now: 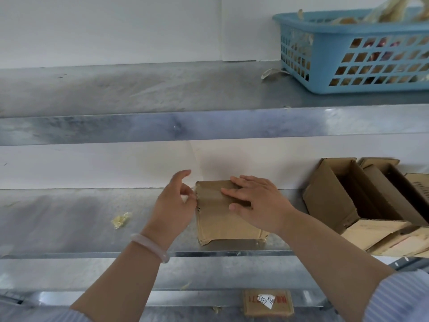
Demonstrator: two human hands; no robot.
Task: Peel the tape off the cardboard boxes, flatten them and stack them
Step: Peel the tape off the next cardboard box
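The box (pixel 222 217) sits on the shelf (pixel 81 219), my right hand (pixel 257 203) pressing flat on top, fingers straight, while my left hand (pixel 174 205) pinches the tape (pixel 209 190) at its left edge. It seems light, stiff, apt to slide on metal, so I'd hold it down and take the thin tape by its loose end.

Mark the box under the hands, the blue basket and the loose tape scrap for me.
cardboard box (pixel 222 225): head view, bare face below the hands.
blue basket (pixel 336 25): head view, near rim.
tape scrap (pixel 120 220): head view, middle of the crumpled wad.
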